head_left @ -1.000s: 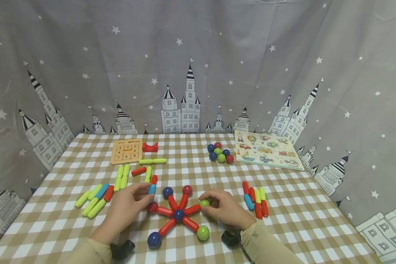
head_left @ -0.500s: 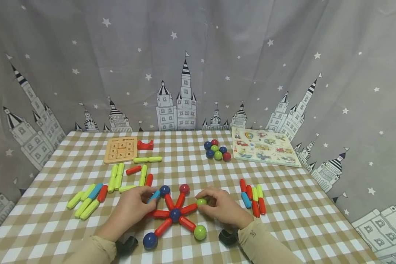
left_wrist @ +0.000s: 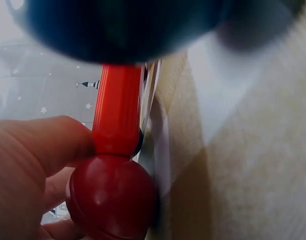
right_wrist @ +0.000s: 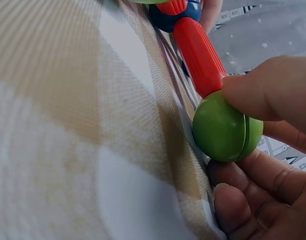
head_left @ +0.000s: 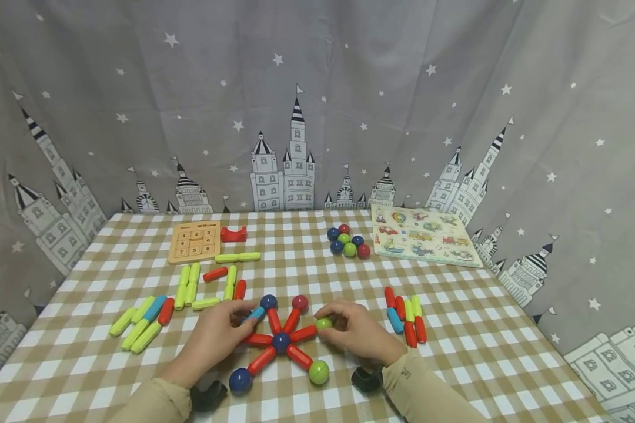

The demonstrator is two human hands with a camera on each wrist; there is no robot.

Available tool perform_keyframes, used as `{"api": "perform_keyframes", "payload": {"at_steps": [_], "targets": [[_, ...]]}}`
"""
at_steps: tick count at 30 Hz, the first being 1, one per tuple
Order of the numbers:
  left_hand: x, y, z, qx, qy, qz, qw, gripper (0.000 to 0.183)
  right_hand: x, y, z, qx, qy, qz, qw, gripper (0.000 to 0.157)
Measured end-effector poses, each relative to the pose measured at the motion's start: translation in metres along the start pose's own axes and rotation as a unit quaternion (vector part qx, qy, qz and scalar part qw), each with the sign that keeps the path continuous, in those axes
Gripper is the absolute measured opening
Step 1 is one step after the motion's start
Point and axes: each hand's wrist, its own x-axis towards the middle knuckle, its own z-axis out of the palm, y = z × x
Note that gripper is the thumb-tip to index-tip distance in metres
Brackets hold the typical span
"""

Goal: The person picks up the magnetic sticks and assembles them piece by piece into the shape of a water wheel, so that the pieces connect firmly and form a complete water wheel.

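A star of red rods [head_left: 298,356] spreads from a blue centre ball [head_left: 281,342], with balls at the outer ends. My left hand [head_left: 219,332] pinches a blue rod [head_left: 255,314] whose far end meets the back blue ball [head_left: 268,302]. In the left wrist view, the left thumb lies at the joint of a red ball [left_wrist: 113,195] and a red rod [left_wrist: 117,107]; the blue rod is hidden there. Thumb and fingers of my right hand [head_left: 361,332] grip a green ball [right_wrist: 225,127] at the end of another red rod [right_wrist: 199,55].
Yellow, blue and red rods [head_left: 145,323] lie at the left, more rods [head_left: 406,317] at the right. Behind are a number puzzle [head_left: 194,241], a red curved block [head_left: 234,234], several loose balls [head_left: 349,241] and a picture board [head_left: 425,235].
My left hand has moved right with the blue rod, which has tilted and come against the back blue ball. The red ball at left is now covered. My right hand keeps its grip.
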Motion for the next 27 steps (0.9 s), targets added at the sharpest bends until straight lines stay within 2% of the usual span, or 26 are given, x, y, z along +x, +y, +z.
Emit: {"api": "perform_keyframes", "payload": {"at_steps": [4, 11, 13, 16, 19, 22, 24, 27], "targets": [[-0.002, -0.002, 0.000, -0.002, -0.006, -0.001, 1.0000, 0.032, -0.001, 0.000, 0.000, -0.003, 0.010, 0.003, 1.000, 0.030], [-0.016, 0.002, 0.000, -0.004, -0.013, -0.019, 0.9997, 0.034, 0.001, 0.003, 0.001, -0.012, 0.082, 0.023, 0.996, 0.040], [-0.019, 0.003, 0.000, -0.008, -0.006, -0.017, 0.9998, 0.032, 0.000, 0.002, -0.001, 0.002, 0.090, 0.029, 0.996, 0.034], [-0.021, 0.003, 0.000, -0.016, 0.002, -0.015, 0.9997, 0.031, -0.004, 0.003, -0.005, 0.036, 0.058, 0.011, 0.998, 0.024], [-0.022, 0.003, 0.000, -0.017, 0.005, -0.013, 0.9998, 0.030, -0.009, 0.006, -0.010, 0.076, -0.027, -0.026, 0.996, 0.023], [-0.023, 0.003, -0.001, -0.015, 0.007, -0.011, 0.9998, 0.028, -0.012, 0.007, -0.013, 0.098, -0.107, -0.044, 0.988, 0.028], [-0.024, 0.003, -0.001, -0.013, 0.008, -0.012, 0.9998, 0.026, -0.012, 0.006, -0.014, 0.094, -0.127, -0.046, 0.986, 0.029], [-0.026, 0.003, -0.002, -0.005, 0.006, -0.015, 0.9999, 0.025, -0.010, 0.006, -0.015, 0.076, -0.103, -0.051, 0.990, 0.024]]}}
